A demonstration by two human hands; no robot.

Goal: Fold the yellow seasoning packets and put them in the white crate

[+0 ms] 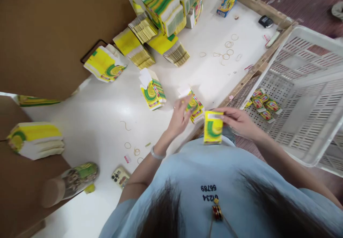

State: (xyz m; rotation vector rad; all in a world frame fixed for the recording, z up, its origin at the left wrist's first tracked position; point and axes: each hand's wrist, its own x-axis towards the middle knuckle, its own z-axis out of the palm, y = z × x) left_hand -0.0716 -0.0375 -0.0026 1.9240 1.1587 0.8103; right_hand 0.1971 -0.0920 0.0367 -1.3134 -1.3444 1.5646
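My right hand grips a small yellow and green carton by its top, holding it upright above my lap. My left hand hovers over a small pile of flat yellow cartons on the white table, its fingers curled and touching the pile's near edge. Whether those fingers hold anything is unclear. A second short bundle of cartons with a white flap stands a little to the left of the pile.
Tall stacks of flat cartons fill the table's back. Brown cardboard walls the left. A white plastic crate at right holds several cartons. Rubber bands, a phone and a bottle lie about.
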